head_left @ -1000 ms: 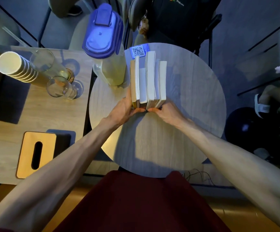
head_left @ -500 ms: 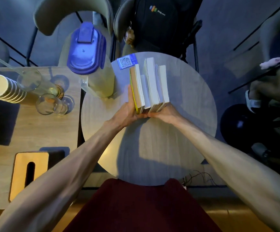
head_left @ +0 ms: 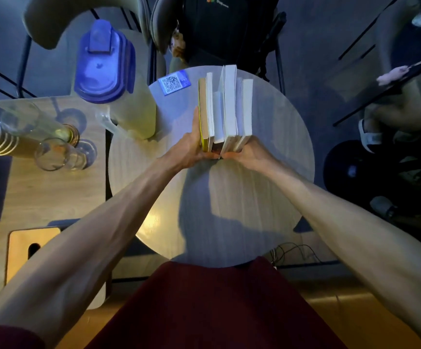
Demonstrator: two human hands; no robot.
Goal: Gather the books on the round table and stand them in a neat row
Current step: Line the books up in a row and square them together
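Hands (head_left: 219, 153) around books (head_left: 225, 109)

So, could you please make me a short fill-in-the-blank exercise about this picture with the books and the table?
1. The books stand together on the ____ table.
2. The left hand presses the side of the book with the ____ cover.
3. The pitcher beside the books has a ____ lid.
4. The right hand holds the row on the side opposite the ____ hand.

Missing words: round; yellow; blue; left
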